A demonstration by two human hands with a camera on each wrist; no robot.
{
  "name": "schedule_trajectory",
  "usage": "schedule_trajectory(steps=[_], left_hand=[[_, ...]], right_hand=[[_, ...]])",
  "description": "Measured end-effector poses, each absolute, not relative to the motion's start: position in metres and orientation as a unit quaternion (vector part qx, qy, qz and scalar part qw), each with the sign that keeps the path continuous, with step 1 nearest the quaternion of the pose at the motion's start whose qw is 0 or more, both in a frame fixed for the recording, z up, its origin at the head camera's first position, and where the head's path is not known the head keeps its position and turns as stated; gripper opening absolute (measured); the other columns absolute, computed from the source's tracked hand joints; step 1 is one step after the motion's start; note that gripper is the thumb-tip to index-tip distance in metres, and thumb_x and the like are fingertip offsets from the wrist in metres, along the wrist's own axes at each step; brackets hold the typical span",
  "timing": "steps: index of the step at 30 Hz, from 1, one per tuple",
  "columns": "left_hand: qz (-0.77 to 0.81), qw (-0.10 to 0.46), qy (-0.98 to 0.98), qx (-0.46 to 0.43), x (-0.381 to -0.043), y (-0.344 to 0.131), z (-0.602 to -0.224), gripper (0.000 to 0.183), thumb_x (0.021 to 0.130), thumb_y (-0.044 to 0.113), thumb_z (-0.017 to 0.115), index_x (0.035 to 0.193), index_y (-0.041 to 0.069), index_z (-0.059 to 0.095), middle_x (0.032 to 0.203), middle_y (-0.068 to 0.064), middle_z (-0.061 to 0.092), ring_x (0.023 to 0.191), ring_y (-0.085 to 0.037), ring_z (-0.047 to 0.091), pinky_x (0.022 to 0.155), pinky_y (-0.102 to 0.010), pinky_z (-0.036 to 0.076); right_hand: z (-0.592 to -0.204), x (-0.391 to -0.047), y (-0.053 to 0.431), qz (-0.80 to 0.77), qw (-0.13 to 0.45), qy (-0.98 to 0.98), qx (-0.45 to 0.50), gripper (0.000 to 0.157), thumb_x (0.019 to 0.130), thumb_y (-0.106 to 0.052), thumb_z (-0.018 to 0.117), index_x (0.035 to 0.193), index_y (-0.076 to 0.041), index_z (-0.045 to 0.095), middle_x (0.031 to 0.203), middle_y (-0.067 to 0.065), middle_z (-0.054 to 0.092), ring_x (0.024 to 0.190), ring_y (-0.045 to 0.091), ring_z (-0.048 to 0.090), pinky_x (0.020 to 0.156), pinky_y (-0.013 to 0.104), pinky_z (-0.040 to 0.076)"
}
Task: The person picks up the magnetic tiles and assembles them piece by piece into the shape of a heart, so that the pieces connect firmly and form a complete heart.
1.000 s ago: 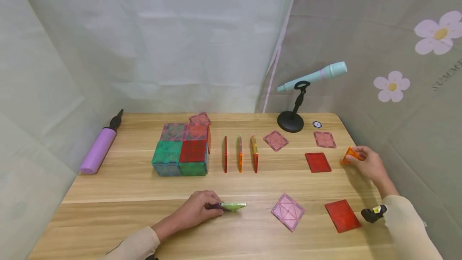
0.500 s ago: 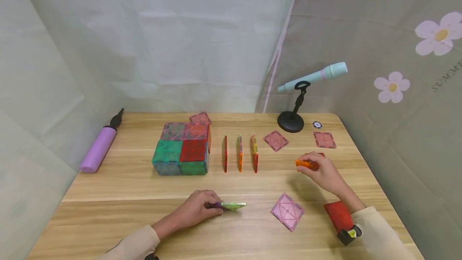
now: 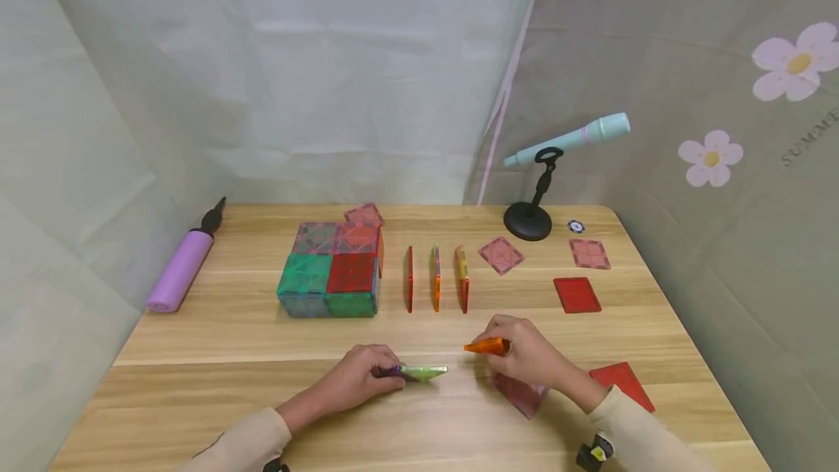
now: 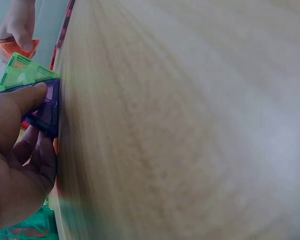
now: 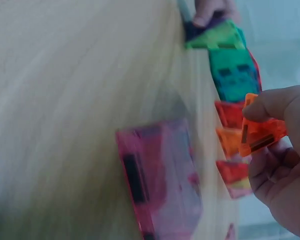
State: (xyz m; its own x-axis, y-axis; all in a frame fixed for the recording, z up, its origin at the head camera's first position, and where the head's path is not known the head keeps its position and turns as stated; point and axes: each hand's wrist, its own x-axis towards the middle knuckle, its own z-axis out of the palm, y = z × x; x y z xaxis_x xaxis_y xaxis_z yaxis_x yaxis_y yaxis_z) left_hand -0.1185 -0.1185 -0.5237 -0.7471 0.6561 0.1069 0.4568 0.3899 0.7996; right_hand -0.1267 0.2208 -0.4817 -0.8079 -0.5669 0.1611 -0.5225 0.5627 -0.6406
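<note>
My left hand (image 3: 357,381) pinches a purple triangular magnetic tile (image 4: 49,112) between thumb and fingers, low over the table. A light-green triangular tile (image 3: 424,373) is joined to its slanted edge, and the pair stands on edge. To the right, my right hand (image 3: 532,357) pinches an orange triangular magnetic tile (image 5: 259,134), held above the table a short gap from the green one. A pink square tile (image 3: 521,395) lies flat under the right hand, partly covered by it. Three upright tile panels (image 3: 436,279) stand in a row beyond both hands.
A box of joined tiles (image 3: 328,304) stands left of the upright panels. Red square tiles (image 3: 577,296) and pink ones (image 3: 502,256) lie flat at right. Behind are a microphone stand (image 3: 527,221) and a poker chip (image 3: 576,226); a purple hand pump (image 3: 180,272) lies far left.
My right hand has carried the orange triangular tile from the table's right side leftward and nearer, over the pink square tile. My left hand has stayed put with the purple and green tiles.
</note>
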Motion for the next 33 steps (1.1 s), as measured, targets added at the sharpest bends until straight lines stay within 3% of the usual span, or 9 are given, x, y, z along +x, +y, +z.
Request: schedule_trajectory(steps=[7,23,33], left_hand=[[0.439,0.114,0.826,0.335,-0.118,-0.119,-0.525,0.009,0.092,0.021,0.078,0.083,0.019,0.079,0.095,0.008,0.073,0.090,-0.001,0.065,0.077,-0.022,0.054],[0.434,0.119,0.826,0.338,-0.116,-0.119,-0.521,0.010,0.093,0.023,0.077,0.085,0.020,0.080,0.095,0.010,0.072,0.092,-0.001,0.064,0.079,-0.024,0.055],[0.431,0.129,0.829,0.332,-0.109,-0.123,-0.518,0.010,0.093,0.024,0.077,0.084,0.022,0.079,0.096,0.010,0.072,0.090,0.000,0.062,0.075,-0.022,0.053]], right_hand=[[-0.490,-0.123,0.199,-0.297,0.079,0.892,-0.333,0.020,0.084,-0.008,0.079,0.102,-0.015,0.081,0.091,-0.012,0.064,0.079,0.000,0.055,0.070,0.019,0.051],[-0.503,-0.115,0.160,-0.273,0.088,0.868,-0.404,0.011,0.086,-0.011,0.081,0.097,-0.011,0.078,0.087,-0.012,0.061,0.071,-0.004,0.044,0.058,0.010,0.037],[-0.504,-0.110,0.162,-0.291,0.066,0.865,-0.403,0.016,0.094,-0.031,0.076,0.103,-0.019,0.078,0.089,-0.017,0.066,0.076,-0.005,0.052,0.069,0.012,0.043]])
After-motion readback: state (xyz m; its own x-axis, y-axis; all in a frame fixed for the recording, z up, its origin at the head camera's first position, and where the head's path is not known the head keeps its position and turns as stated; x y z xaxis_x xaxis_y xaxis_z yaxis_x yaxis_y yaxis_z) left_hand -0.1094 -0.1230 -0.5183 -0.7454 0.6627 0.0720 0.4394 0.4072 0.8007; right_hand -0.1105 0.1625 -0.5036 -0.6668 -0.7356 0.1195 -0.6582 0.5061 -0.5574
